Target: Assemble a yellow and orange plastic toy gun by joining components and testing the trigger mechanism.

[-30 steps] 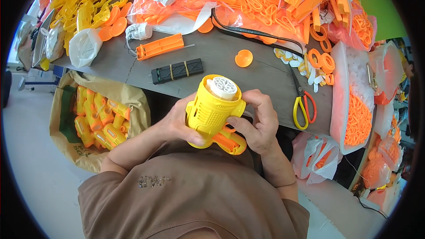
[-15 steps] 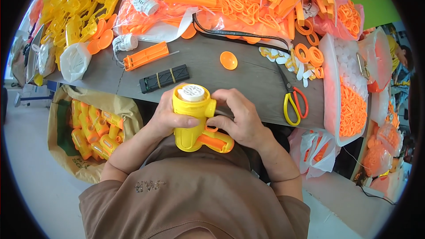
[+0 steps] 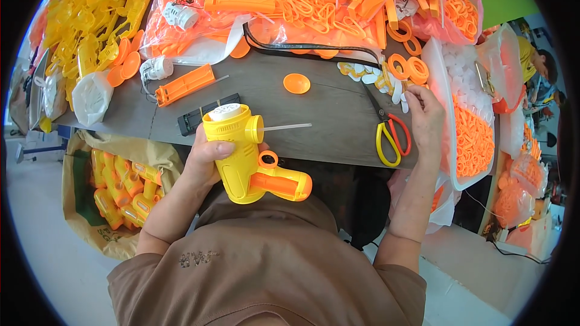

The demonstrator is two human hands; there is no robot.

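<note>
Yellow, glossy moulded plastic forms the gun-shaped housing (image 3: 232, 166) in the left hand (image 3: 204, 160), above the bench's near edge; take it as the clock's centre, with twelve pointing away from the wearer. Those fingers wrap its barrel, thumb across the front. The right hand (image 3: 425, 118) is between two and three o'clock, fingers bent, thumb and forefinger tips close together at a scatter of small, flat white plastic slips (image 3: 397, 92); whether it grips one, I cannot tell.

Glittery lettering marks the chest of the brown cloth shirt (image 3: 254, 265), and dark print shows on the crinkled brown paper bag (image 3: 90, 220) at nine, filled with yellow-and-orange housings.

A white, perforated round piece (image 3: 225, 111) sits in the barrel's mouth. A thin translucent rod (image 3: 289, 127) juts toward three from the round side port, and a smooth orange ring (image 3: 267, 159) sits by the orange-lined handle.

The housing partly covers a ribbed black plastic holder (image 3: 188, 124) at eleven on the grey bench (image 3: 338, 124). Beyond that lies an open orange plastic tray (image 3: 184, 86); a shallow orange cup (image 3: 296, 83) is at one. Scissors with one red and one yellow handle (image 3: 388, 143) lie at three, between the housing and the right forearm. Further round at three, a translucent plastic bin (image 3: 438, 72) holds orange loops and whitish pieces.
</note>
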